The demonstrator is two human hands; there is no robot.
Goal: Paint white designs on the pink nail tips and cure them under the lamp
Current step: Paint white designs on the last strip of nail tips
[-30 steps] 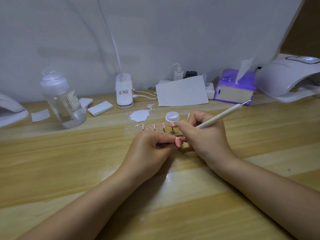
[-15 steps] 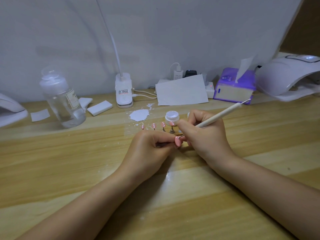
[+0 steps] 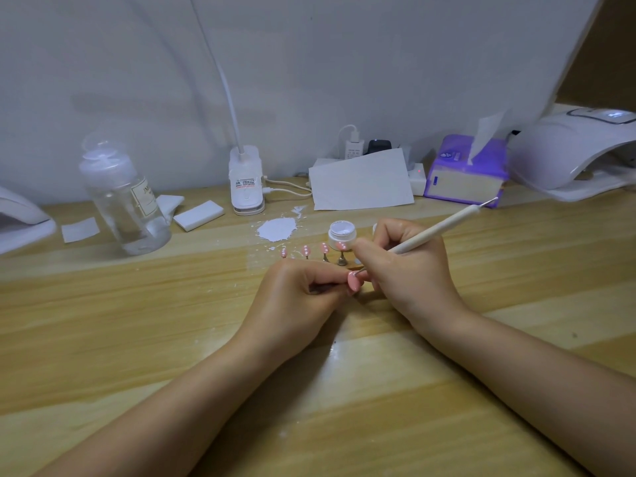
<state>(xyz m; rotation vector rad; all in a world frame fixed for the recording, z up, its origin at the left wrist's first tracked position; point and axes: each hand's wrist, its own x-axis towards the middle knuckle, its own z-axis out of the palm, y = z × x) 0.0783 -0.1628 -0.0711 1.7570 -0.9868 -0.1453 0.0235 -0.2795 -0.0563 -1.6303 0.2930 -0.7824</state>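
we look down from a head-worn camera at a pale wooden table [image 3: 172,339] with both of our bare forearms reaching in from the bottom edge. our left hand [image 3: 296,297] is curled, its fingers pinching a small stand that carries a pink nail tip [image 3: 353,281], held just above the table at the centre of the view. our right hand [image 3: 406,266] grips a slim white dotting pen [image 3: 444,228] like a pencil; its fine metal point touches the upper edge of that pink nail tip, while the far end of the pen slants up and to the right.

just behind our hands, four more pink nail tips [image 3: 323,248] stand in a row on little stands, each already marked with white dots. beside them, touching the row's right end from our view, sits a small open jar of white gel [image 3: 341,232], and left of it a splash of white paint [image 3: 277,229] lies on the wood.

at the far right rests a white curing lamp [image 3: 568,149], well apart from our hands, with a purple tissue box [image 3: 464,173] next to it. a clear pump bottle [image 3: 124,194] stands at the left, and a white desk lamp base [image 3: 246,180] and a sheet of paper [image 3: 361,180] sit against the white wall.
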